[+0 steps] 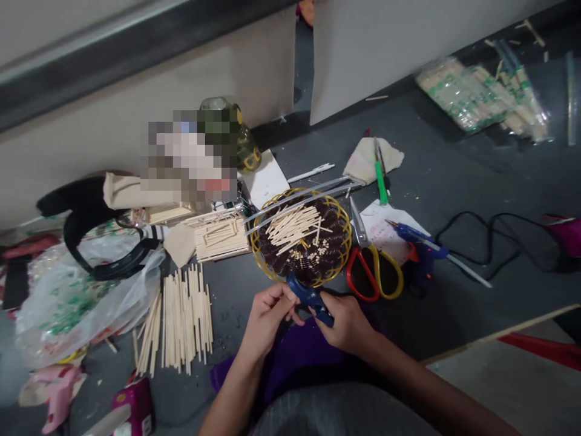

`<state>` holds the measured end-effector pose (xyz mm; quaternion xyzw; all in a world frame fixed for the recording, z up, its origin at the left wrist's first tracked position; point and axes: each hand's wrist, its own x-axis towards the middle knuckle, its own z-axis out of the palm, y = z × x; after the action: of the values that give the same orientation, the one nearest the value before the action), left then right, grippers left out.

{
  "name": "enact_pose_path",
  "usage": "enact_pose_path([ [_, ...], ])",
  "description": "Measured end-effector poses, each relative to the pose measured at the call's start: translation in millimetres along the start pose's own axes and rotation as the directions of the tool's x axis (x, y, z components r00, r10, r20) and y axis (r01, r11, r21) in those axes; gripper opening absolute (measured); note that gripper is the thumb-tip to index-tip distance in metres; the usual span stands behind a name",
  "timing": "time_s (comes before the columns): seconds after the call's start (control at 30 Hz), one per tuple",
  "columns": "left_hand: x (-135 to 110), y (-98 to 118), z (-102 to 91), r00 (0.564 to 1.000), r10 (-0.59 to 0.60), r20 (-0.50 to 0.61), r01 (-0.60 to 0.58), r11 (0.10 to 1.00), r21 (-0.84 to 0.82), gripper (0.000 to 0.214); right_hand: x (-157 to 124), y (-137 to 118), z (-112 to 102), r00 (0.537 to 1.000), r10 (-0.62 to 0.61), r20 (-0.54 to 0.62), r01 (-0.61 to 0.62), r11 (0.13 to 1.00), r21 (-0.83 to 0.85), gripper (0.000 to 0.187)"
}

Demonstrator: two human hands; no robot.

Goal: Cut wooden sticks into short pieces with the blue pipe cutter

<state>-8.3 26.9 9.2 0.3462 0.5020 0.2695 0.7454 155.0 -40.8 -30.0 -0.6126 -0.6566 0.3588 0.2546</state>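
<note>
My right hand (pixel 345 321) is closed around a dark blue cutter (pixel 309 295); its jaws are hard to make out. Close to the cutter's head, my left hand (pixel 269 312) has thumb and fingers pinched together, and whatever lies between them is hidden or too small to name. Both hands are just in front of a dark brown woven basket (pixel 256 261) with a yellow lattice rim. Inside it lie a heap of short wooden sticks (pixel 295 225) and several tiny cut bits (pixel 321 248). To the left, long wooden sticks (pixel 186 318) are spread side by side on the table.
Scissors (pixel 376 278) with red and yellow handles and a blue glue gun (pixel 420 245) lie right of the basket. A green-handled knife (pixel 380 178) rests on a cloth (pixel 363 158). Left are a stick structure (pixel 222 236), plastic bag (pixel 104 297) and pink glue gun (pixel 59 393).
</note>
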Motion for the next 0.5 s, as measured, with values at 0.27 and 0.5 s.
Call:
enact_pose_path([
  [0.27,-5,3,1.9,0.999,0.029,0.035,-0.029,1.0,-0.006,0.033,-1,-8,-16,0.987,0.153,0.052,-0.161,0.958,0.238,0.008],
  [0.5,-20,4,5.5,0.995,0.016,0.103,-0.013,0.999,-0.038,0.034,-14,-27,-28,0.962,0.26,0.086,-0.258,0.753,0.605,0.012],
])
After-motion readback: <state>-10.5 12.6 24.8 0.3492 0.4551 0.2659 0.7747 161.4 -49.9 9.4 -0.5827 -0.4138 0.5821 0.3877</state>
